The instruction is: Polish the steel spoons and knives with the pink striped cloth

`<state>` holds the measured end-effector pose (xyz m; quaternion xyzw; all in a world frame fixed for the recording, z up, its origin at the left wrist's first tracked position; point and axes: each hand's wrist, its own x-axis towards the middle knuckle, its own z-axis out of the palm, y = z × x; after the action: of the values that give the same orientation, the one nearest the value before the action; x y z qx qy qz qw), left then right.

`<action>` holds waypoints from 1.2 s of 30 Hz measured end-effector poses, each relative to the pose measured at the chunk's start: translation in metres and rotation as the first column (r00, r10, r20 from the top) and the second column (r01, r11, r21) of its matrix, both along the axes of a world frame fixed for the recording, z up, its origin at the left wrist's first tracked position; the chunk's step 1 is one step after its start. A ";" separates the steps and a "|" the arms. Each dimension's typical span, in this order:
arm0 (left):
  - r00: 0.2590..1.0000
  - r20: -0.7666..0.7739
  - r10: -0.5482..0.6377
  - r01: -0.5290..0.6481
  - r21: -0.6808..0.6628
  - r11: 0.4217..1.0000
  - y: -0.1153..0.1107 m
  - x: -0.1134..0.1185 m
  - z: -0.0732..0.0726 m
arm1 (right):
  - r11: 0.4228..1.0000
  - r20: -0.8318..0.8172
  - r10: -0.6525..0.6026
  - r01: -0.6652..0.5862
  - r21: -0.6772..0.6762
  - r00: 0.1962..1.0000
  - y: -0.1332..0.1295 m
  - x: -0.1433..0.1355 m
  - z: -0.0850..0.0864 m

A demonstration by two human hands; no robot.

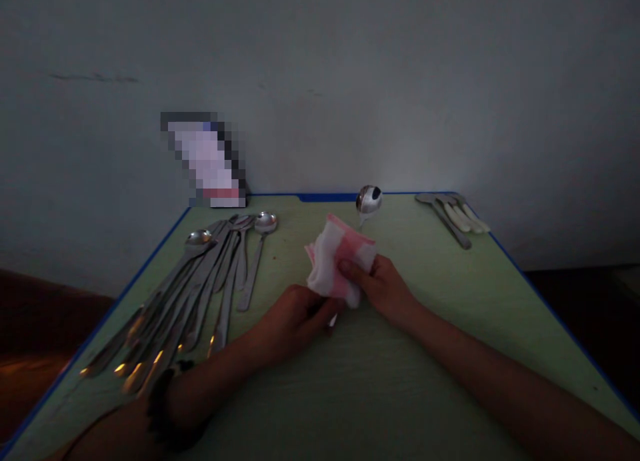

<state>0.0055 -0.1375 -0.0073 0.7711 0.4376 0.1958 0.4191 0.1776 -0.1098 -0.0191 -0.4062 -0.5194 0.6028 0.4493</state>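
While the right hand (387, 284) pinches a pink-and-white cloth (335, 258) around a spoon (369, 200) — bowl showing — the left hand (300, 318) grips its lower end above the counter (400, 394).

Before you, a shiny spoon (369, 200) points its bowl away, its handle apparently wrapped in the crumpled pink-and-white cloth (327, 258), the end poking out nearer you.

cloth (327, 251): white, pink bands | tabletop (400, 388): pale green | edging (330, 197): blue
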 end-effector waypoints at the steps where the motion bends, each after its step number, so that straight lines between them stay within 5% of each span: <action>1: 1.000 -0.003 0.002 -0.002 0.004 1.000 0.001 0.000 0.001 | 0.999 -0.036 -0.025 0.024 -0.024 0.999 0.001 -0.001 -0.001; 4: 1.000 0.018 0.005 -0.005 0.011 1.000 0.002 0.001 0.005 | 0.973 -0.250 -0.194 0.155 -0.170 0.949 0.007 -0.003 -0.004; 9: 1.000 0.007 0.010 -0.010 0.005 1.000 0.001 0.001 0.009 | 0.875 -0.473 -0.460 0.295 -0.383 0.751 0.015 -0.006 -0.002; 17: 0.991 -0.096 -0.095 0.101 0.059 0.993 -0.001 0.000 0.004 | 0.855 -0.550 -0.518 0.385 -0.348 0.655 0.024 -0.004 -0.008; 22: 0.953 -0.154 -0.259 0.289 0.226 0.930 -0.002 -0.006 0.002 | 0.900 -0.513 -0.436 0.346 -0.267 0.739 0.033 0.009 -0.003; 26: 0.948 -0.147 -0.281 0.306 0.187 0.934 -0.002 -0.008 0.007 | 0.941 -0.466 -0.337 0.279 -0.192 0.818 0.035 0.015 -0.001; 33: 0.965 0.118 -0.233 0.254 -0.215 0.943 -0.003 -0.005 0.008 | 0.956 -0.338 -0.287 0.291 -0.041 0.896 0.032 0.013 -0.013; 36: 0.976 0.116 -0.187 0.210 -0.239 0.948 -0.003 -0.005 0.006 | 0.954 -0.232 -0.287 0.299 0.017 0.929 0.032 0.015 -0.019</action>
<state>0.0008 -0.1405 -0.0012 0.7423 0.3594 0.1310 0.5501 0.1929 -0.0777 -0.0379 -0.3956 -0.4136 0.5579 0.6010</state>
